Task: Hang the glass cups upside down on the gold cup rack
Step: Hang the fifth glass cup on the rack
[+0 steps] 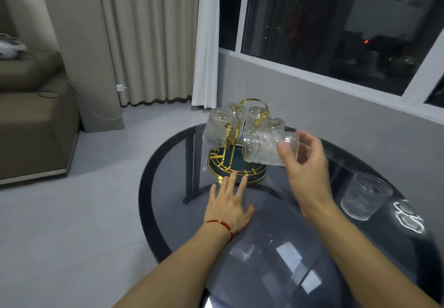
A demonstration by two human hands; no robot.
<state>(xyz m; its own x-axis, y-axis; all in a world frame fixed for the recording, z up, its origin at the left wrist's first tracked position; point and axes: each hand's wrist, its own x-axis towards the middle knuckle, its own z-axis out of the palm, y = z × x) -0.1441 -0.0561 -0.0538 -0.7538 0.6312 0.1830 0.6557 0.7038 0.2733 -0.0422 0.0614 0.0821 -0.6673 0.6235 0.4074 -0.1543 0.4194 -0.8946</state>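
Note:
The gold cup rack (236, 166) with a dark round base stands on the round dark glass table (168, 170). Several ribbed glass cups hang upside down on its prongs, one at the left (216, 127). My right hand (304, 163) grips another glass cup (263, 148), tilted on its side, just right of the rack's middle. My left hand (230, 202) rests flat on the table, fingers spread, fingertips touching the rack's front rim. One more glass cup (365, 196) stands upright on the table at the right.
A grey wall and dark window run behind the table on the right. Curtains hang at the back. A brown sofa (31, 120) stands at the left across bare grey floor. A power cable trails along the floor by the curtain.

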